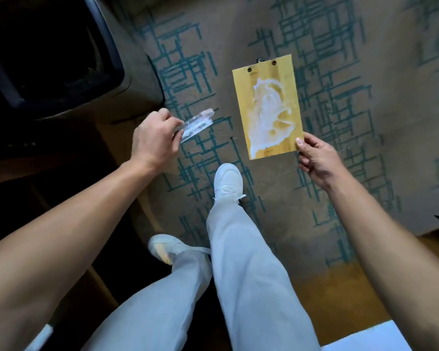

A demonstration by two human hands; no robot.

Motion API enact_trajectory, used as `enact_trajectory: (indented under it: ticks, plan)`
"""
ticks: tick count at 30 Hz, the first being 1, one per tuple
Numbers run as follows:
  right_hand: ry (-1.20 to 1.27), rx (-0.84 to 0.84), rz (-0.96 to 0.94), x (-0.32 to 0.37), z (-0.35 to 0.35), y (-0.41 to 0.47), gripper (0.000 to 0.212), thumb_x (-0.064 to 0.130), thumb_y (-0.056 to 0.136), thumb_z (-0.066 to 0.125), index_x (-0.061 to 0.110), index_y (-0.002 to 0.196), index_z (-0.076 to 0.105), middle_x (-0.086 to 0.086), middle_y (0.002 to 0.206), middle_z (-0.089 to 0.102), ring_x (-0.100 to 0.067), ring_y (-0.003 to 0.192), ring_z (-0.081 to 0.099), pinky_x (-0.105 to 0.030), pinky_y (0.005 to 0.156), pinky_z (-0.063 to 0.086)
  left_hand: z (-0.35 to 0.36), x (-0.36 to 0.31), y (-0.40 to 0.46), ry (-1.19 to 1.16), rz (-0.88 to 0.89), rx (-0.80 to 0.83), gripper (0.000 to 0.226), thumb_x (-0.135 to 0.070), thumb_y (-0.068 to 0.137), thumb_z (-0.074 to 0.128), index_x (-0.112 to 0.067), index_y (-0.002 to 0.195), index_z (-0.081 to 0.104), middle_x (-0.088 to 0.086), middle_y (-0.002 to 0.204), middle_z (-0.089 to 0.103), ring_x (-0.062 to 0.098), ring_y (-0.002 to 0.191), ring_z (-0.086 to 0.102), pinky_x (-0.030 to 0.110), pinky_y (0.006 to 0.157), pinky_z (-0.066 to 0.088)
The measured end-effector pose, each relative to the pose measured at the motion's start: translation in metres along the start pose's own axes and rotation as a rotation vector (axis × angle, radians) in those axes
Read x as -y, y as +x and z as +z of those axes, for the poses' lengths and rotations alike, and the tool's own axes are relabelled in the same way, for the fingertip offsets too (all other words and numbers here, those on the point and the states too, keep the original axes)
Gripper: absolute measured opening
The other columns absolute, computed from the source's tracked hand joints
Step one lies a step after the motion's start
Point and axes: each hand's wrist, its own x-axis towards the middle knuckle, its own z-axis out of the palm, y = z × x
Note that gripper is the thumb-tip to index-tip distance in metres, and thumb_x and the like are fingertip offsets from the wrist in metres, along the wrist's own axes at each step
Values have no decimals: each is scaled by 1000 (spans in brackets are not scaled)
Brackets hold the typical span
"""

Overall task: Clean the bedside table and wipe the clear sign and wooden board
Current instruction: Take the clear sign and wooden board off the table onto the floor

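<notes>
My right hand (pixel 317 160) grips the lower right corner of a yellow wooden board (pixel 243 107), held out over the carpet. A large white smear covers the board's middle, and two metal studs sit near its top edge. My left hand (pixel 153 139) pinches one end of a small clear sign (pixel 197 124) with dark print on it, held at a slant to the left of the board. Both arms reach forward from the bottom of the head view.
Patterned brown carpet (pixel 340 72) with teal line marks lies below. My legs in pale trousers and white shoes (pixel 227 181) are mid-step. A dark cabinet or furniture piece (pixel 48 59) fills the upper left. A white surface (pixel 370 338) shows at bottom right.
</notes>
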Motion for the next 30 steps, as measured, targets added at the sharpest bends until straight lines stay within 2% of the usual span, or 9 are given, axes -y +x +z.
enact_trajectory:
  ticks: [6, 10, 15, 18, 23, 25, 27, 28, 30]
  plan:
    - [-52, 14, 26, -73, 8, 79, 17, 8, 101, 53, 17, 108, 64, 15, 57, 58, 0, 37, 34, -15, 35, 24, 94, 48, 24, 53, 58, 43, 18, -19, 93, 67, -6, 105, 74, 18, 95, 62, 40, 88, 59, 46, 64, 50]
    - [-36, 30, 42, -104, 16, 118, 17, 8, 100, 54, 17, 110, 66, 11, 67, 60, -1, 38, 33, -15, 37, 25, 135, 78, 31, 76, 86, 72, 19, -16, 93, 68, -4, 105, 75, 20, 93, 62, 42, 85, 59, 46, 65, 49]
    - [-34, 44, 51, -127, 27, 150, 17, 8, 100, 54, 17, 112, 64, 15, 63, 62, -1, 38, 34, -15, 37, 26, 162, 97, 33, 61, 71, 65, 23, -19, 96, 65, -3, 109, 75, 21, 94, 62, 42, 87, 59, 47, 70, 49]
    - [-31, 21, 71, -136, 30, 164, 21, 8, 100, 54, 14, 120, 60, 14, 62, 61, -1, 38, 36, -14, 37, 26, 173, 103, 34, 67, 80, 64, 24, -21, 97, 64, -6, 112, 76, 19, 93, 62, 40, 88, 56, 46, 71, 47]
    - [-273, -97, 46, -143, 29, 177, 35, 11, 98, 61, 11, 133, 60, 4, 82, 61, 2, 37, 38, -13, 36, 28, 180, 112, 35, 84, 105, 54, 22, -19, 97, 64, -5, 110, 76, 19, 92, 62, 40, 90, 55, 47, 72, 45]
    - [-449, -145, -41, -143, 31, 180, 34, 11, 97, 64, 9, 131, 64, 5, 84, 65, 7, 45, 47, -8, 45, 38, 181, 115, 35, 72, 85, 60, 22, -19, 97, 64, -5, 109, 77, 19, 93, 62, 40, 90, 54, 47, 72, 45]
    - [-607, -192, -123, -144, 31, 183, 33, 14, 94, 68, 9, 126, 69, 1, 100, 73, 6, 71, 60, -4, 65, 45, 181, 116, 36, 70, 65, 71, 22, -19, 96, 65, -5, 109, 77, 19, 93, 63, 39, 90, 53, 45, 72, 44]
    - [-669, -214, -147, -143, 31, 185, 32, 17, 92, 71, 11, 124, 71, -1, 107, 74, -2, 84, 64, -8, 75, 48, 181, 115, 36, 74, 62, 73, 22, -19, 95, 66, -4, 109, 77, 18, 93, 63, 39, 90, 53, 45, 72, 43]
    - [-785, -256, -167, -142, 32, 186, 30, 25, 89, 74, 17, 118, 74, -2, 108, 76, -14, 94, 67, -25, 87, 53, 182, 115, 36, 80, 68, 78, 22, -19, 94, 67, -4, 108, 76, 18, 92, 63, 39, 90, 53, 44, 72, 43]
